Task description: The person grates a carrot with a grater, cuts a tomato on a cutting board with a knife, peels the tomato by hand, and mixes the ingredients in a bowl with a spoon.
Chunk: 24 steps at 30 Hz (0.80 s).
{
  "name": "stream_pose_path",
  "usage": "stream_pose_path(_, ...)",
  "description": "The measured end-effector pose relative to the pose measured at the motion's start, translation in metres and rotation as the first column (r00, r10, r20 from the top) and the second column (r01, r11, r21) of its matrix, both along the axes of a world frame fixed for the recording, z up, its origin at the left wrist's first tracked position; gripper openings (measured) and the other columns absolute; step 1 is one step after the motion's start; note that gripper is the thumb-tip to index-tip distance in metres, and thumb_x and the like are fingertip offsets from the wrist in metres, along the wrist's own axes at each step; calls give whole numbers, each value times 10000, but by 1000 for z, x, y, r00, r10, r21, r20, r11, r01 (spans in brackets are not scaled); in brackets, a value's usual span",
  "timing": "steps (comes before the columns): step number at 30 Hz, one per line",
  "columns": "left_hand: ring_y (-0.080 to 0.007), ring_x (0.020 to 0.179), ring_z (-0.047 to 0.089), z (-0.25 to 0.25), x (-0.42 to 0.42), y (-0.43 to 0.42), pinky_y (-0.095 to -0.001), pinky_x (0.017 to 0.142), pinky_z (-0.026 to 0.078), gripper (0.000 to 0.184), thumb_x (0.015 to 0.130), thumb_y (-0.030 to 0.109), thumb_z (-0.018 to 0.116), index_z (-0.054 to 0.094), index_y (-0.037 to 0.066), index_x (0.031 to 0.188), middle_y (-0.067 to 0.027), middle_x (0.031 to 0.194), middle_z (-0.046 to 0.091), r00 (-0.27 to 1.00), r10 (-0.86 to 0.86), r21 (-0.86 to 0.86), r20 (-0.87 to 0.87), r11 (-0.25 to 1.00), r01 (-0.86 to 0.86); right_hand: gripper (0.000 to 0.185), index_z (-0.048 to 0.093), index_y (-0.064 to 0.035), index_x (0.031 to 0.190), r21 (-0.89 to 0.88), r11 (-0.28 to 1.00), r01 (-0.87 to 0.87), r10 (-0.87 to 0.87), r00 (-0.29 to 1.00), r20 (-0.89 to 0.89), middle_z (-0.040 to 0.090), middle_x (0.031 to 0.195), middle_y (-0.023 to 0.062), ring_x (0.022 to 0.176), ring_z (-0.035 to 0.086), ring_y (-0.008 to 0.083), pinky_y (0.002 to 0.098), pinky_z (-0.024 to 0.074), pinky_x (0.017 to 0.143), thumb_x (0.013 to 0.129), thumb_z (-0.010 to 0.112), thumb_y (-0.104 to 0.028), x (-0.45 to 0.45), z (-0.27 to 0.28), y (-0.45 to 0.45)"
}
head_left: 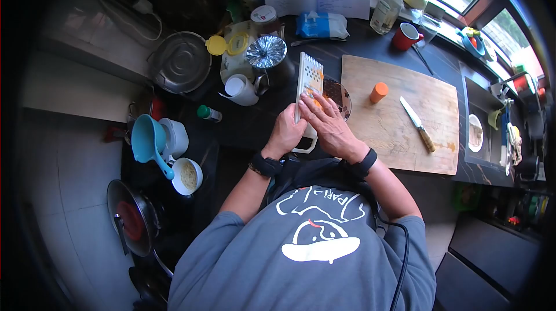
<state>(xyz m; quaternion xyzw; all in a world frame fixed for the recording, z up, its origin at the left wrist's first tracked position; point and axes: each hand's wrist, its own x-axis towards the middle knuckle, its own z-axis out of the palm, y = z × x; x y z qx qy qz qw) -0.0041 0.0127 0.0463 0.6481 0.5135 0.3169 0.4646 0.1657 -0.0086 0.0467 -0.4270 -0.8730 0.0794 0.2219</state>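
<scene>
My left hand (pixel 285 130) is closed around the lower end of a white grater (pixel 311 70), which is held tilted above the counter. Orange shreds cling to the grater's face. My right hand (pixel 335 128) lies across the lower part, its fingers pressing an orange carrot piece (pixel 316 103) that they mostly cover. Partly hidden behind the grater is a dark patterned glass bowl (pixel 343 97). Below my hands shows a white loop-shaped handle (pixel 307 142). On the wooden cutting board (pixel 399 143) at the right stand a carrot chunk (pixel 379 92) and a knife (pixel 418 125) with a wooden handle.
Left of the grater are a foil-covered pot (pixel 266 52), a white cup (pixel 240 89) and a metal lid (pixel 180 63). A blue ladle (pixel 149 140) and white bowl (pixel 187 176) sit lower left. Behind are a wipes pack (pixel 322 25) and red mug (pixel 406 37); the sink (pixel 489 119) is far right.
</scene>
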Motion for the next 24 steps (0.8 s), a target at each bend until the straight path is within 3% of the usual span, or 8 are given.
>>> stream_pose_path(7,-127,901,612,2,1,-3,-295,760,504,260,867,40,522,560,-42,1110,-120,970,658,992,55,21,116,998,-58,760,352,4,1410,-15,999,44,-44,999,-3,308,1497,157,1380,284,332,451,234,1121,683,574,8,2,-1,-21)
stream_pose_path(10,-158,912,629,11,1,-4,-311,779,507,266,869,45,530,554,-43,1120,-137,983,657,999,15,37,30,999,-17,731,384,32,1382,-70,997,-15,11,999,-53,324,1483,171,1342,328,329,436,258,1107,678,579,5,2,2,-19)
stream_pose_path(12,-191,916,642,18,7,-8,-324,788,508,273,873,54,537,546,-45,1127,-155,988,656,999,21,36,-36,999,-19,698,415,39,1358,47,999,2,-1,1000,-14,355,1462,170,1304,366,330,411,287,1092,682,581,-4,1,8,-12)
stream_pose_path(19,-212,914,648,10,6,-7,-337,782,508,261,879,58,529,538,-46,1118,-173,983,654,999,24,78,-34,997,-21,657,428,42,1342,21,995,98,-98,995,22,382,1439,170,1289,377,343,377,319,1074,701,565,-2,13,-9,-11)
stream_pose_path(24,-234,904,653,12,9,-11,-349,783,509,255,879,59,529,541,-38,1114,-173,981,653,993,19,50,-112,999,-14,588,475,47,1281,-4,994,112,-111,977,-180,498,1264,176,1155,453,345,393,383,1006,703,573,19,4,12,-7)
